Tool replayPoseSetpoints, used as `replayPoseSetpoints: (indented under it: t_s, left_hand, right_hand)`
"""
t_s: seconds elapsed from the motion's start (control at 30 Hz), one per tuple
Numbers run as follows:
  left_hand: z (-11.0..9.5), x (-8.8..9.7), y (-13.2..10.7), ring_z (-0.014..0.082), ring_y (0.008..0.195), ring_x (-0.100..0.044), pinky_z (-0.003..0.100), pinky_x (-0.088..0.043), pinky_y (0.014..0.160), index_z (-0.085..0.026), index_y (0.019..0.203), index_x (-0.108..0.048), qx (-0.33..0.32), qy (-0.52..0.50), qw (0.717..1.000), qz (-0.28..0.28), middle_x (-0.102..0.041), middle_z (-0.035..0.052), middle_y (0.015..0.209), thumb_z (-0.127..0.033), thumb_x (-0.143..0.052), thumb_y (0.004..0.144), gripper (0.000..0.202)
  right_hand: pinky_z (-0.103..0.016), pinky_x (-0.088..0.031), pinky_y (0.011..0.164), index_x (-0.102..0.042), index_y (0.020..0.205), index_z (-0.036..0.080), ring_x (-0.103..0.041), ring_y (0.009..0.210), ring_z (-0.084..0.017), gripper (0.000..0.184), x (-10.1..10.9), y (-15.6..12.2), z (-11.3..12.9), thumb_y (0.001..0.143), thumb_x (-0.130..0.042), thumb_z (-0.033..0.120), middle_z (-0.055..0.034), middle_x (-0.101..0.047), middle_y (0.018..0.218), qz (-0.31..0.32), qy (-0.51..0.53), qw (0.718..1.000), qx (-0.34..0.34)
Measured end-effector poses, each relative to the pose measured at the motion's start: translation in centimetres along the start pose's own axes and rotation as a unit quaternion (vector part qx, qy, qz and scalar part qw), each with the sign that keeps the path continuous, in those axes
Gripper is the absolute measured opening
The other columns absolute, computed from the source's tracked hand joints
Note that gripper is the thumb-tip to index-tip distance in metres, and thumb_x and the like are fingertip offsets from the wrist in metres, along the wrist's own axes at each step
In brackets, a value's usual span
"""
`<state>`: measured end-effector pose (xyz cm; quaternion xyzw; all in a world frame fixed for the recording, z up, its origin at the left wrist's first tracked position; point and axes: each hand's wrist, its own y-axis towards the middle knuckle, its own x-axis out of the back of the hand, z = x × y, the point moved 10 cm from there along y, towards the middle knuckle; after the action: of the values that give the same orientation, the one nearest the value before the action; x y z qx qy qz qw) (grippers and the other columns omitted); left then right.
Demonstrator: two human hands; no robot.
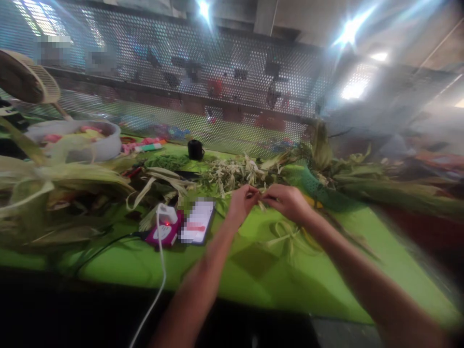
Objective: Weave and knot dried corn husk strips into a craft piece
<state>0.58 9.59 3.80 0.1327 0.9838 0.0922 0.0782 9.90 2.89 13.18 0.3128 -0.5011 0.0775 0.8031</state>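
Observation:
Above the green table, my left hand [242, 205] and my right hand [288, 202] are close together, fingers pinched. A thin pale corn husk strip [261, 205] shows between their fingertips, partly hidden and slightly blurred. Just beyond my hands is a pile of small pale husk pieces [235, 174], which look knotted or twisted. Nearer me, below my right hand, several loose husk strips [286, 236] lie on the green tabletop [250, 285]. A phone [197, 221] with a lit screen lies left of my left forearm.
A purple power socket [170, 233] with a white charger [167, 213] and cable sits beside the phone. Large dried husks [65, 186] heap at left, before a white basin [108, 140]. A black mug [195, 150] stands behind. Green netting [319, 188] and more husks lie right.

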Motion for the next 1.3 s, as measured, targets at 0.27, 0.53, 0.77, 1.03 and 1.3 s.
replayPoseSetpoints:
  t_s: [0.27,0.53,0.77,1.03,1.3]
  left_hand:
    - [-1.2,-2.9,-1.7,0.0111,0.061,-0.062,0.023,-0.048,0.064,-0.014,0.078,-0.063,0.047,-0.123,0.982,0.136,-0.069,0.0014,0.07,-0.029,-0.083,0.06,0.03]
    - [0.7,-0.8,-0.7,0.0102,0.059,-0.062,0.022,-0.048,0.06,-0.014,0.096,-0.068,0.091,-0.182,0.979,0.017,-0.07,0.0003,0.07,-0.036,-0.084,0.06,0.044]
    - [1.7,-0.7,-0.6,0.0097,0.058,-0.062,0.022,-0.049,0.061,-0.013,0.09,-0.069,0.12,-0.213,0.97,-0.001,-0.071,0.002,0.072,-0.033,-0.084,0.059,0.041]
    - [1.7,-2.3,-1.5,0.0065,0.054,-0.06,0.02,-0.052,0.058,-0.011,0.087,-0.066,0.185,-0.312,0.931,0.046,-0.068,0.001,0.071,-0.021,-0.084,0.061,0.033]
    - [0.5,-3.6,-2.0,0.0041,0.052,-0.058,0.016,-0.051,0.058,-0.009,0.084,-0.065,0.166,-0.337,0.922,0.091,-0.066,0.0007,0.068,-0.023,-0.084,0.062,0.033]
  right_hand:
    - [-0.026,-0.044,0.064,-0.069,0.079,0.016,-0.058,0.066,-0.015,0.021,-0.6,1.2,-5.5,0.078,-0.068,0.036,-0.0015,-0.067,0.073,0.028,0.233,0.965,-0.119]
    - [-0.027,-0.045,0.067,-0.071,0.083,0.019,-0.061,0.072,-0.017,0.015,-0.3,-1.2,-3.4,0.085,-0.063,0.032,-0.0037,-0.069,0.079,-0.078,0.084,0.991,-0.072]
    - [-0.027,-0.045,0.068,-0.071,0.089,0.021,-0.064,0.075,-0.018,0.019,0.3,-2.3,-1.2,0.093,-0.055,0.031,-0.0064,-0.069,0.084,-0.124,-0.052,0.99,-0.049]
    - [-0.027,-0.045,0.066,-0.069,0.086,0.021,-0.063,0.073,-0.017,0.016,-0.2,-2.8,-1.9,0.092,-0.056,0.028,-0.0056,-0.068,0.082,-0.142,-0.018,0.988,-0.06]
    - [-0.027,-0.038,0.061,-0.064,0.076,0.02,-0.057,0.065,-0.016,0.025,-1.6,-3.1,-1.7,0.095,-0.049,0.026,-0.0047,-0.063,0.072,-0.09,-0.096,0.991,-0.01]
